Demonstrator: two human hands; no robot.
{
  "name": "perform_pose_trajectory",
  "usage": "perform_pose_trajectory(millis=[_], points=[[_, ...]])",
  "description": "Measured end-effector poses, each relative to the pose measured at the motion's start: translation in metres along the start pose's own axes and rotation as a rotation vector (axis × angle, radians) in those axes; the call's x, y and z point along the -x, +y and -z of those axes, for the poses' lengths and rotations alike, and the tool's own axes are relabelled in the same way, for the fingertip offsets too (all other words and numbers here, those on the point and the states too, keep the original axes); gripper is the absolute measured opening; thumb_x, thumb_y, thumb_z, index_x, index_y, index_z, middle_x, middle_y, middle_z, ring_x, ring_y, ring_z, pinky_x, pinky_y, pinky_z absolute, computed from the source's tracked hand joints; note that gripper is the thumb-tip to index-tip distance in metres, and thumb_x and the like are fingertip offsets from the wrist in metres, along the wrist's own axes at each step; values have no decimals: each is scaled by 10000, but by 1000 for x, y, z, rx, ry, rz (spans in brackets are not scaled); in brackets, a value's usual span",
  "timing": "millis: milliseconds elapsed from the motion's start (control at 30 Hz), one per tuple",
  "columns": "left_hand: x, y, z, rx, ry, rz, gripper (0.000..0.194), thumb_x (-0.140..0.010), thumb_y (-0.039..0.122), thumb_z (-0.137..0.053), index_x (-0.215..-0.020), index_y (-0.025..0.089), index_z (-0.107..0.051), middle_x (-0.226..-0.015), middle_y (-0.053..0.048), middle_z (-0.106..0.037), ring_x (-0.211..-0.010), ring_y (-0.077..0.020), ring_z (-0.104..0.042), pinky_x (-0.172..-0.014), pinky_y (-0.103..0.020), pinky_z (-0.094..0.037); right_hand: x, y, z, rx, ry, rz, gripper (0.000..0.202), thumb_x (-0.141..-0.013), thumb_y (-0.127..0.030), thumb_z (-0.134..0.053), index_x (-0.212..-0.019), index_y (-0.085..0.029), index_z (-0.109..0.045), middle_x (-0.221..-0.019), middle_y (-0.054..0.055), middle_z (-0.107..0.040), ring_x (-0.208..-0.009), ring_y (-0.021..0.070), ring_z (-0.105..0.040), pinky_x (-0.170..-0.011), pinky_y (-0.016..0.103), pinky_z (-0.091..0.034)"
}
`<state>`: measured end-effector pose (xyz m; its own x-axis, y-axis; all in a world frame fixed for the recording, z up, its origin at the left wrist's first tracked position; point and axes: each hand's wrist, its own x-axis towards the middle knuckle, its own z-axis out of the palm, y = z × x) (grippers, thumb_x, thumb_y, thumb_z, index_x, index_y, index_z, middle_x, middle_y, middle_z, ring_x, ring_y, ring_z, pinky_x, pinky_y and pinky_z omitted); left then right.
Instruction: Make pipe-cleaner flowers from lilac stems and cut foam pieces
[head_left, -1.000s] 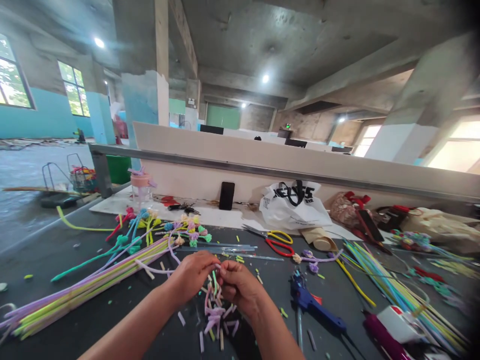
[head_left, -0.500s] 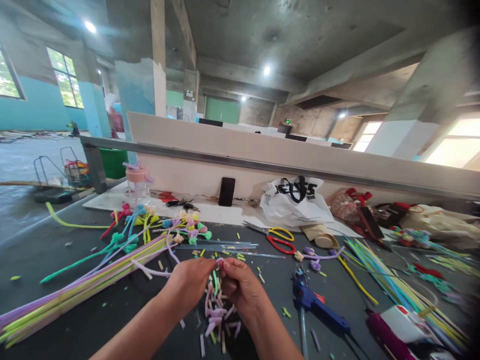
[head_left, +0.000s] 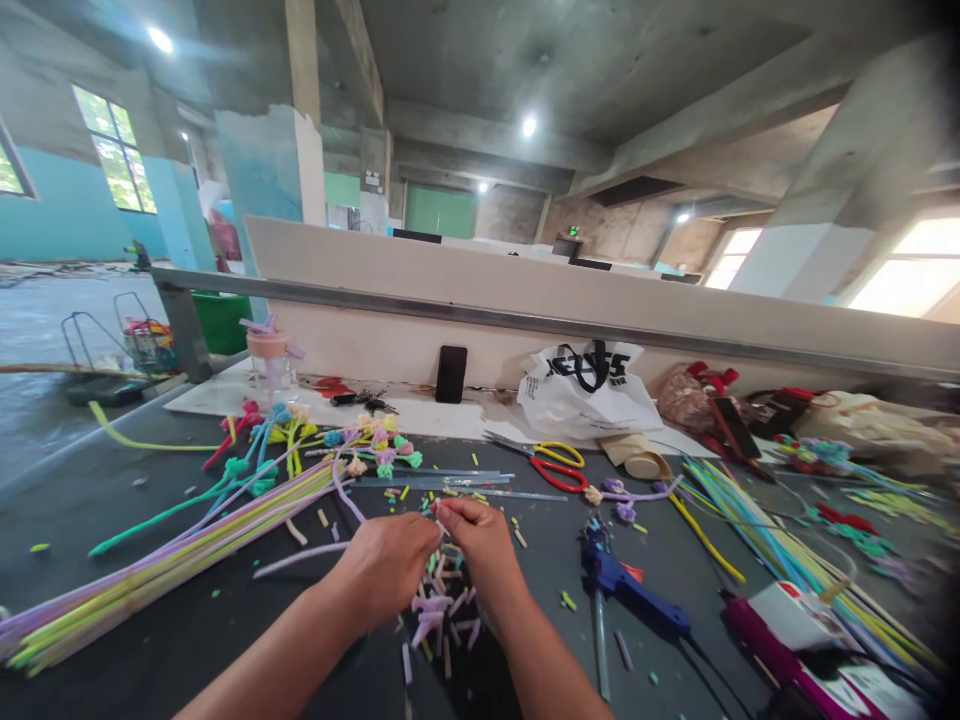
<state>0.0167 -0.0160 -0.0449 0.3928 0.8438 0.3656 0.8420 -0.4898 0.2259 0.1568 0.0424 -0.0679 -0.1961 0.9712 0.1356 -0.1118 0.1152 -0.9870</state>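
My left hand [head_left: 394, 562] and my right hand [head_left: 480, 545] meet fingertip to fingertip over the dark table. Both are closed in a pinch on a lavender pipe cleaner [head_left: 306, 558], whose free tail sticks out to the left of my left hand. The worked end is almost hidden by my fingers. Below the hands lies a heap of short cut pipe cleaner pieces [head_left: 452, 635], with a lavender twisted piece [head_left: 430, 618] among them. Left of the hands rests a bundle of long pipe cleaners [head_left: 180, 565], with several finished fuzzy flowers [head_left: 382, 445] behind it.
Scissors [head_left: 559, 465] with red and yellow handles lie behind the hands, near clear glue sticks [head_left: 450, 482]. A blue glue gun [head_left: 630, 590] and a purple tool [head_left: 772, 645] are at right. Along the partition stand a phone [head_left: 451, 374], a white bag [head_left: 585, 390] and a cup [head_left: 270, 360].
The lavender tail beside my left hand has swung down to point lower left. My right hand has turned, its back more upward, fingertips still against the left. The view has shifted slightly.
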Motion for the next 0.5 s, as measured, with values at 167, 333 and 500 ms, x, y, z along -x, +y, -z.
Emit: perform_pose_trajectory(millis=[167,333,500], points=[[1,-5,5,171,61,88,255,-873,211,-363,-707,185,-555,-684,-7,-585,-653,-132,-540,-594,-221,-368,1,-3,1,146,-95,107,67,-615,-286,-713,-594,-223,-726,-589,8,-612,-628,163,-515,-636,281,-365],[0,-16,5,288,105,227,277,-844,234,-396,-627,177,-557,-617,6,-557,-610,-123,-516,-588,-217,-362,2,-5,0,163,-206,126,44,-584,-216,-727,-554,-236,-702,-565,-17,-568,-593,139,-481,-615,264,-339],[1,-17,7,397,176,291,186,-788,217,-458,-657,173,-582,-606,27,-555,-580,-109,-496,-557,-210,-345,4,-8,0,75,-268,20,106,-572,-255,-746,-559,-183,-670,-587,-26,-537,-586,116,-447,-568,234,-313]])
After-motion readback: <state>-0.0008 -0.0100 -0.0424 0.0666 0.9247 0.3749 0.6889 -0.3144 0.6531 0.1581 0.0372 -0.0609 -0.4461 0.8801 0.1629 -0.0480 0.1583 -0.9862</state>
